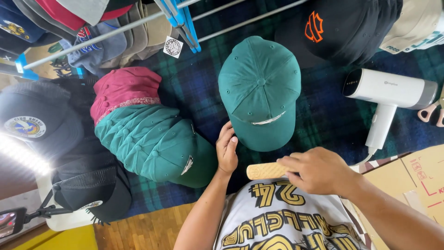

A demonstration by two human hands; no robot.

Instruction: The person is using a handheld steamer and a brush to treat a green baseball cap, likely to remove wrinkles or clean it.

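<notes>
A dark green cap [259, 88] lies flat on a dark plaid cloth [323, 115], its brim toward me. My left hand [226, 150] rests at the brim's near-left edge, fingers curled and touching it. My right hand [319, 170] holds one end of a tan, flat, textured stick-like tool [264, 171] just below the brim. To the left lies a stack of nested green caps [152, 143] with a maroon cap [121, 88] behind it.
A white handheld steamer [386, 92] lies at the right. Black caps [351, 28] sit at the back right and several dark caps [41, 120] at the left. A metal drying rack [180, 18] spans the back. Cardboard [416, 180] lies at the right, wooden floor [143, 227] below.
</notes>
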